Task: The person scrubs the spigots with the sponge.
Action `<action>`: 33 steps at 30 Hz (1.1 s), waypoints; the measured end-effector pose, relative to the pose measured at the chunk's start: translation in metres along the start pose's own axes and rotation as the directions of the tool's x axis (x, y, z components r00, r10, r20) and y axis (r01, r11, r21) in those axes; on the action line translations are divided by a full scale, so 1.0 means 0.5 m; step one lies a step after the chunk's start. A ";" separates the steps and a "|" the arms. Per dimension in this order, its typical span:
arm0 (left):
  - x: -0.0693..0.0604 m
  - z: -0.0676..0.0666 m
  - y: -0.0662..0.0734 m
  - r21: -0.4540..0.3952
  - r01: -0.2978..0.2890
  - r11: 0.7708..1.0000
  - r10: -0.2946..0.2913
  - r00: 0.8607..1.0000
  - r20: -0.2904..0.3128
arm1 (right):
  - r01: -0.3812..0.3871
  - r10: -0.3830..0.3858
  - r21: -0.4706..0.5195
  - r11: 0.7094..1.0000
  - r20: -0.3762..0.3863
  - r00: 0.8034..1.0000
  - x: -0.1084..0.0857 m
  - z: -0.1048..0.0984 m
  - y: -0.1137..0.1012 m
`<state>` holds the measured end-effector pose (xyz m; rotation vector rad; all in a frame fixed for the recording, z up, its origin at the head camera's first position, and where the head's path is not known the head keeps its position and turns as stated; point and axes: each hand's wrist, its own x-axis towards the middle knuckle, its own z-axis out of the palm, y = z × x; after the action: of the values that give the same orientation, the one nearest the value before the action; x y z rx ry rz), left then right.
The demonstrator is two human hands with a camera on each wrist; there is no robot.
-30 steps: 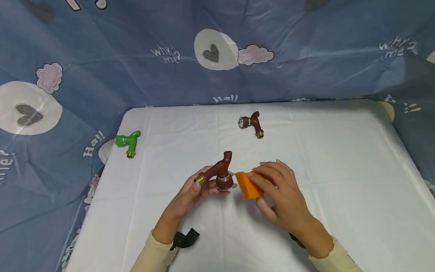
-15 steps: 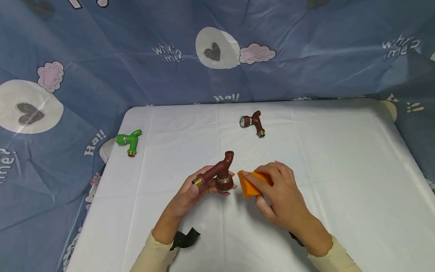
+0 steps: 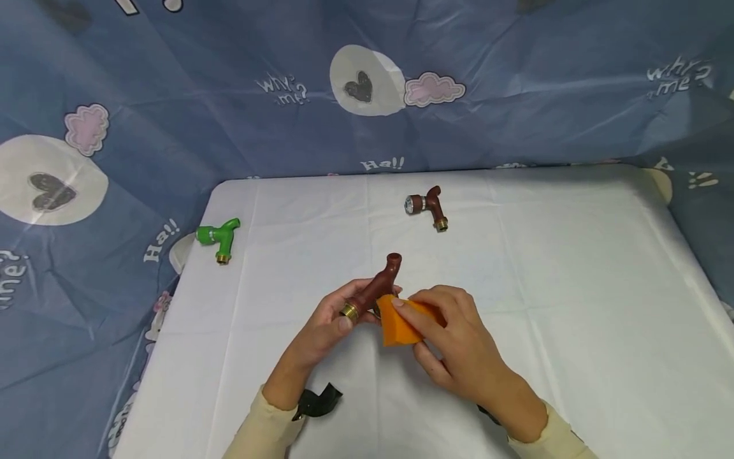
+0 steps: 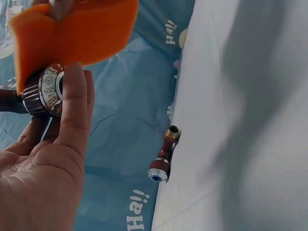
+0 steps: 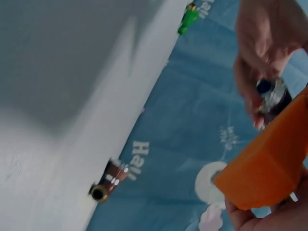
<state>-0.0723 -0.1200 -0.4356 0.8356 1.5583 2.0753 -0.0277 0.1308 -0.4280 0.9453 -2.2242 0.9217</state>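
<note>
My left hand (image 3: 321, 331) holds a brown faucet (image 3: 369, 294), spout up and brass threaded end toward the thumb. In my right hand (image 3: 461, 347) is a folded orange cloth (image 3: 401, 326), pinched between thumb and fingers. The cloth lies against the faucet's round knob and hides most of it in the head view. From the left wrist, the ribbed knob (image 4: 42, 94) with its silvery face shows beside the fingers, the cloth (image 4: 84, 36) touching its upper side. The right wrist view has the cloth (image 5: 262, 175) in front of the faucet, covering much of it.
A green faucet (image 3: 223, 240) lies at the table's left edge. Another brown faucet (image 3: 434, 208) with a silvery knob face lies toward the back. White cloth covers the table (image 3: 573, 287); a blue printed curtain (image 3: 504, 115) hangs behind. A black strap (image 3: 320, 401) sits at the left wrist.
My right hand has moved left, bringing the orange cloth from beside the faucet onto its knob. The held faucet has shifted slightly right and turned. The other two faucets stay put.
</note>
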 end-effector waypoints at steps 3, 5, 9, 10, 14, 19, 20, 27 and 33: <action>-0.003 -0.003 -0.006 -0.005 -0.037 0.999 0.037 0.999 -0.007 | -0.054 0.056 -0.045 0.998 0.043 0.997 -0.009 -0.007 0.018; -0.005 -0.005 -0.008 -0.007 -0.064 0.998 0.063 0.998 -0.017 | -0.084 0.087 -0.055 0.995 0.043 0.995 -0.011 -0.015 0.027; -0.005 -0.007 -0.010 -0.019 -0.089 0.996 0.088 0.995 -0.051 | -0.099 0.099 0.018 0.995 -0.027 0.995 0.006 -0.028 0.018; -0.006 -0.007 -0.010 -0.022 -0.082 0.996 0.081 0.995 -0.060 | -0.075 0.077 0.049 0.996 -0.053 0.996 0.014 -0.028 0.010; -0.008 -0.002 -0.010 -0.003 -0.053 0.999 0.053 0.997 -0.051 | 0.060 -0.052 0.084 0.995 -0.094 0.994 0.053 -0.017 -0.023; -0.011 0.008 -0.009 -0.012 -0.013 1.000 0.013 1.000 -0.003 | 0.104 -0.102 0.014 0.994 -0.109 0.989 0.072 -0.010 -0.027; -0.011 0.009 -0.008 -0.026 -0.007 1.000 0.007 1.000 0.000 | 0.099 -0.098 0.002 0.995 -0.114 0.989 0.072 -0.011 -0.023; 0.000 0.011 -0.008 -0.055 -0.007 0.998 0.011 0.998 0.069 | 0.068 -0.075 -0.077 0.995 -0.098 0.992 0.055 -0.018 0.014; 0.001 0.006 -0.013 -0.037 0.000 0.999 0.002 0.998 0.064 | 0.022 -0.033 -0.127 0.992 -0.083 0.996 0.037 -0.029 0.043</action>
<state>-0.0708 -0.1158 -0.4414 0.8808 1.4817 2.0513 -0.0521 0.1459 -0.4142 0.8607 -2.1640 0.7839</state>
